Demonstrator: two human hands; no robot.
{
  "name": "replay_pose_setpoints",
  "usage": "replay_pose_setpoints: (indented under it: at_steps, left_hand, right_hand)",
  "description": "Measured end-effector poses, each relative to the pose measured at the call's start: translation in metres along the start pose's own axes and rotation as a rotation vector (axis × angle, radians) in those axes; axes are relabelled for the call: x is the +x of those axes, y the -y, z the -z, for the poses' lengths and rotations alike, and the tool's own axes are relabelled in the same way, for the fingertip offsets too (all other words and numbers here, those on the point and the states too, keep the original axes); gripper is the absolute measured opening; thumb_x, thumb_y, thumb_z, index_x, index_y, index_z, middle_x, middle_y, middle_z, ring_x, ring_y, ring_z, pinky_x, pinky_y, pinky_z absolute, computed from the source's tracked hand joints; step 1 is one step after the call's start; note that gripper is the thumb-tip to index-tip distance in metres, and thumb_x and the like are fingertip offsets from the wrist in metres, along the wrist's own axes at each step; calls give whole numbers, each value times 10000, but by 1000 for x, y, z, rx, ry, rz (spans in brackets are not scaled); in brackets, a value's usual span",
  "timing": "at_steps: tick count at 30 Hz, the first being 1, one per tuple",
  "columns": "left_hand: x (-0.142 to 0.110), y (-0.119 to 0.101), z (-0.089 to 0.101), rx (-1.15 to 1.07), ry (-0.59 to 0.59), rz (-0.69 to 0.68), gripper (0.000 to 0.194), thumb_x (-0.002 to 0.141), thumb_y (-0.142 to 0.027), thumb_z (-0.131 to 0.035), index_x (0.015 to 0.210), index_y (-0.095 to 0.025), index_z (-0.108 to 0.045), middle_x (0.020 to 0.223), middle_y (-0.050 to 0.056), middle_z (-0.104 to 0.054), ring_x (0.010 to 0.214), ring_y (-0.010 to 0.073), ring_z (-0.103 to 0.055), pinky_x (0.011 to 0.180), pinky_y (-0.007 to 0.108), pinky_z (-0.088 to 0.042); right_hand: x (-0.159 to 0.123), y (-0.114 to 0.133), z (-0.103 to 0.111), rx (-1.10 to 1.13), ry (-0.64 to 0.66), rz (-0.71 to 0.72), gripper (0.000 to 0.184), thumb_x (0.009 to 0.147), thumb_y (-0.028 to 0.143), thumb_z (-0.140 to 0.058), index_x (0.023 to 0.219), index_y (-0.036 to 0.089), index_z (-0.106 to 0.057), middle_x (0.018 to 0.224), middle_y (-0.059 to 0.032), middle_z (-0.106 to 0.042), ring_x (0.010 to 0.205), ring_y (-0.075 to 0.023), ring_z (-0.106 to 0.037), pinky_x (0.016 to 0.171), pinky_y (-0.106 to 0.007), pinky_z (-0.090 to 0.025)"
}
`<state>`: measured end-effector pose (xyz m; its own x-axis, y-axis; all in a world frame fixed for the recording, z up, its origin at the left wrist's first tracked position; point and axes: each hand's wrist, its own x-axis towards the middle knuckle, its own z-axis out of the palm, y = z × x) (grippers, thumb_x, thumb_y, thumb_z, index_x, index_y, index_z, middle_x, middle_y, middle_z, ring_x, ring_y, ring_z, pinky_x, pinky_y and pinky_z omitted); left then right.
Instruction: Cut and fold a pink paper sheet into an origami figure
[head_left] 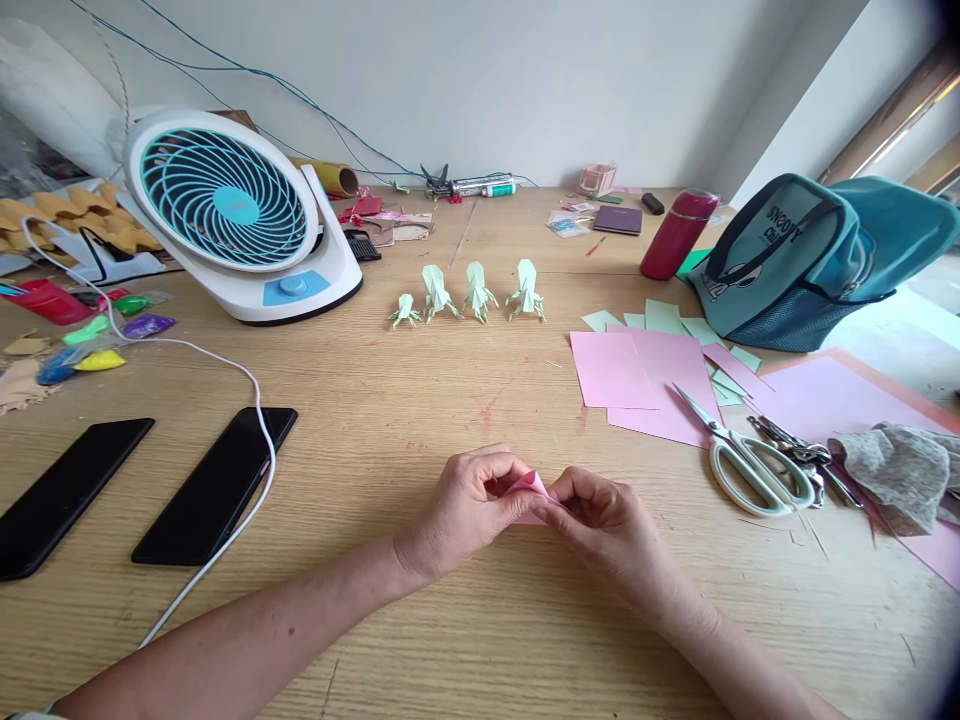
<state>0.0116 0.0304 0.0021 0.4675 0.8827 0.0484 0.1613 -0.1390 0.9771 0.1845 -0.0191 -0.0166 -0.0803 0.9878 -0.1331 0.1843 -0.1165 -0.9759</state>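
Note:
Between my fingertips is a small folded piece of pink paper, low over the wooden table near its front. My left hand pinches it from the left, thumb in front. From the right, my right hand pinches the same piece with thumb and forefinger. Much of the paper hides behind my fingers, so its full shape cannot be made out. Beyond my hands, several pale green folded paper figures stand in a row. Flat pink sheets lie to the right, over green paper pieces.
White-handled scissors rest at the right beside keys and a grey cloth. A blue bag and red flask stand behind. At left are a fan, two black phones and a white cable.

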Motion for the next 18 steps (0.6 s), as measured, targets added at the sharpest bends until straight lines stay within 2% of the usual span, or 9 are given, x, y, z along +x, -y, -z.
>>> replay_pose_setpoints:
  at_steps: [4,8,13,18]
  left_hand:
    - [-1,2,-2,11,-22,-14,207,784,-238,-764,654,-128,-647,687,-14,-550,624,80,-498,554,173,-423]
    - [-2,5,-3,-1,16,20,215,794,-268,-751,672,-142,-627,717,-16,-537,649,95,-502,570,190,-428]
    - [-3,5,-2,117,0,-48,215,804,-253,-740,670,-150,-607,722,-19,-512,662,98,-487,580,209,-384]
    - [-4,5,-4,98,-1,-72,253,829,-268,-721,666,-150,-569,719,-18,-507,657,98,-487,583,211,-395]
  right_hand:
    - [0,-1,0,-13,7,4,295,836,441,-678,752,163,-628,702,-32,-619,647,-153,-514,600,-277,-396]
    - [-2,-1,-2,-70,-15,34,278,847,421,-667,742,166,-640,678,-16,-593,627,-143,-495,574,-260,-377]
    - [-4,2,-3,-147,-46,93,258,865,364,-646,693,174,-618,648,7,-544,605,-127,-461,561,-245,-357]
    - [-5,8,-4,-150,-47,107,260,866,344,-637,673,176,-590,636,17,-521,592,-117,-446,545,-235,-341]
